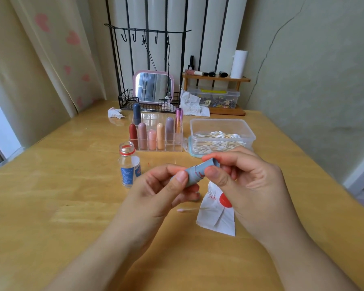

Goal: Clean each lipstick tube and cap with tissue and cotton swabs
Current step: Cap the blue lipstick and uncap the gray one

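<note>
A grey-blue lipstick tube (195, 172) smeared with red is held above the table between both hands. My left hand (164, 192) pinches its lower end with thumb and fingers. My right hand (244, 181) pinches its upper end, thumb on the near side. Below them lies a white tissue (216, 215) stained red, with a red bottle cap (225, 201) on it. A used cotton swab (189, 209) lies left of the tissue. A clear organiser (172, 143) behind holds several lipsticks.
An uncapped small clear bottle (129, 166) stands left of my hands. A plastic box of cotton swabs (221, 137) sits at the back right. Crumpled tissues (115, 113), a pink mirror (153, 86), a wire basket and a wooden shelf line the far edge.
</note>
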`<state>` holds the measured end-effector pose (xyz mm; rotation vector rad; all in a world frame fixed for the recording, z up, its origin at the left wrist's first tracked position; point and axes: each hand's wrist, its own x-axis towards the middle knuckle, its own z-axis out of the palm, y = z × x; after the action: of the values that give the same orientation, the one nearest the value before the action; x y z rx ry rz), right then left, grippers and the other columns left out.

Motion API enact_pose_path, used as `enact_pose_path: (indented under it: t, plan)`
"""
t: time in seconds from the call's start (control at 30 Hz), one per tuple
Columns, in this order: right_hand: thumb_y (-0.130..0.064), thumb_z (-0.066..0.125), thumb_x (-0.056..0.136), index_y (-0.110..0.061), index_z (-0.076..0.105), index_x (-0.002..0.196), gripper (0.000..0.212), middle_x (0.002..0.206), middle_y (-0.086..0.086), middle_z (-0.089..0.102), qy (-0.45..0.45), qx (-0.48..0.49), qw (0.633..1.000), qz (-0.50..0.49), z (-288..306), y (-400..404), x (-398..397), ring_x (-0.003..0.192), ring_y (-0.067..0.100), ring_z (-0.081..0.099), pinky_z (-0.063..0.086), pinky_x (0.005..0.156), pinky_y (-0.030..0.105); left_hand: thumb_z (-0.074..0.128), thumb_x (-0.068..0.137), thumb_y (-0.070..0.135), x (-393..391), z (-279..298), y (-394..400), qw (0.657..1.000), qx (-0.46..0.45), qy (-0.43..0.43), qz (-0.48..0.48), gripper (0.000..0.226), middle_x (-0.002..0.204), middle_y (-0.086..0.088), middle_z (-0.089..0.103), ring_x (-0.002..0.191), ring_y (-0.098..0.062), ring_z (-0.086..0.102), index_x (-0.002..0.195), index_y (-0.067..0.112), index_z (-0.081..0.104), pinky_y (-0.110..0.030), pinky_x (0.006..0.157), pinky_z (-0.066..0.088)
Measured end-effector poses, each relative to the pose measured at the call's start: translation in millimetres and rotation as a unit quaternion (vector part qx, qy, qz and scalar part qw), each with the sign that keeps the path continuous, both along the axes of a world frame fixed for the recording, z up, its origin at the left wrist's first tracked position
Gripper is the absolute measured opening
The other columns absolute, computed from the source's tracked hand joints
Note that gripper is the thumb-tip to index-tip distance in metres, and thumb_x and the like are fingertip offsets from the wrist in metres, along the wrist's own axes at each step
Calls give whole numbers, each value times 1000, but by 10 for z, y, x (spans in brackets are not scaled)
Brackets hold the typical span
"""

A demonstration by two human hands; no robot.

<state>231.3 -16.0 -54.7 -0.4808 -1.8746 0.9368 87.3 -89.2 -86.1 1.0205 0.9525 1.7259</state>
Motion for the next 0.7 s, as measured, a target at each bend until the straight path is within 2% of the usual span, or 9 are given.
enact_pose_path:
  t: [0.1,0.2,0.33,0.47,0.57,0.7]
  plan:
    - [-48,65,69,-40,70,92,25,74,-10,52,1,-18,1000,-1,-5,10,-4,66,6,47,43,55,14,86,54,47,9,8,-19,1000,-5,24,-3,64,79,-2,66,73,-17,65,101,13,60,-35,78,55]
    - [-49,65,70,-39,71,91,24,75,-8,53,-6,-30,1000,4,1,10,1,67,7,48,43,56,15,79,57,28,-12,21,-34,998,-14,55,5,47,72,-2,66,66,-17,65,94,9,59,-28,69,55]
    - [-38,69,73,-39,71,86,13,71,-10,52,-15,-52,998,15,17,19,14,64,7,45,41,56,16,72,68,25,-19,26,-32,995,-9,99,-8,36,64,-2,65,57,-15,59,92,3,59,-30,65,52]
    - [-36,67,73,-36,72,84,12,69,-4,57,-14,-78,996,26,20,19,17,63,7,46,39,55,14,65,73,33,-28,22,-37,990,4,138,-9,31,62,3,61,55,-12,52,88,5,64,-25,61,49]
    - [-33,67,74,-31,72,85,13,73,1,63,-1,-99,994,42,30,11,17,61,5,49,40,53,10,58,77,41,-31,12,-34,988,-5,156,-16,33,58,2,52,53,-13,49,82,10,68,-27,60,46]
    - [-33,68,73,-31,73,83,11,74,3,62,-6,-110,993,45,33,14,14,63,5,49,39,53,10,57,80,44,-43,22,-33,990,-34,126,-61,44,57,0,46,50,-15,44,80,0,63,-28,57,44]
